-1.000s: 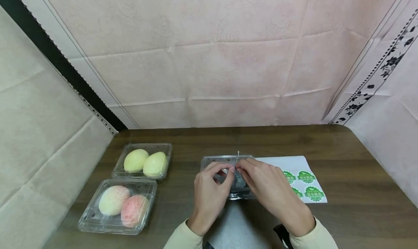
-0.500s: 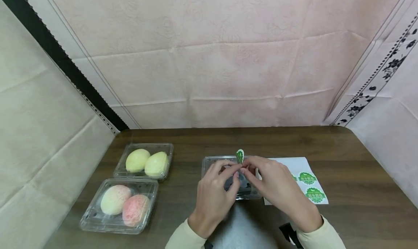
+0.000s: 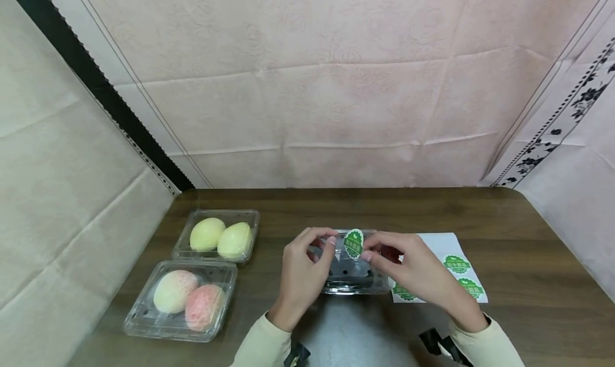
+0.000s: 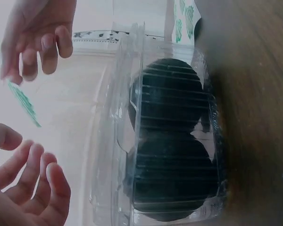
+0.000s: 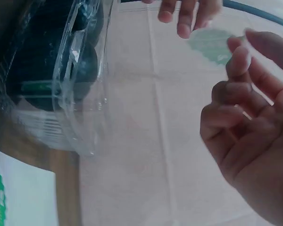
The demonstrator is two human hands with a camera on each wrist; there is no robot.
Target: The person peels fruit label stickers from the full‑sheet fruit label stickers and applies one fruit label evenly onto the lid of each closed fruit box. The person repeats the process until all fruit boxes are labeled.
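Note:
A green and white oval sticker [image 3: 353,243] is pinched at its edge by my right hand [image 3: 413,263], between thumb and index finger. My left hand [image 3: 305,273] hovers just left of the sticker, apart from it, its fingers loosely bent around nothing. Below both hands stands a clear plastic box [image 3: 355,287] with its lid down. Two dark round items [image 4: 167,176] show through its side in the left wrist view; what they are I cannot tell. Right of the box lies a white sheet of stickers [image 3: 439,243], partly covered by the right hand.
At the left of the wooden table [image 3: 269,324] are two more clear boxes. The far box [image 3: 250,217] holds two pale yellow round buns [image 3: 207,234]; the near box [image 3: 144,321] holds a whitish and a pink one [image 3: 204,306]. A cloth screen [image 3: 336,116] closes off the back.
The sticker, seen edge-on at first, has turned to show its printed face. My left hand has drawn away to the left, leaving the sticker in the right hand's pinch.

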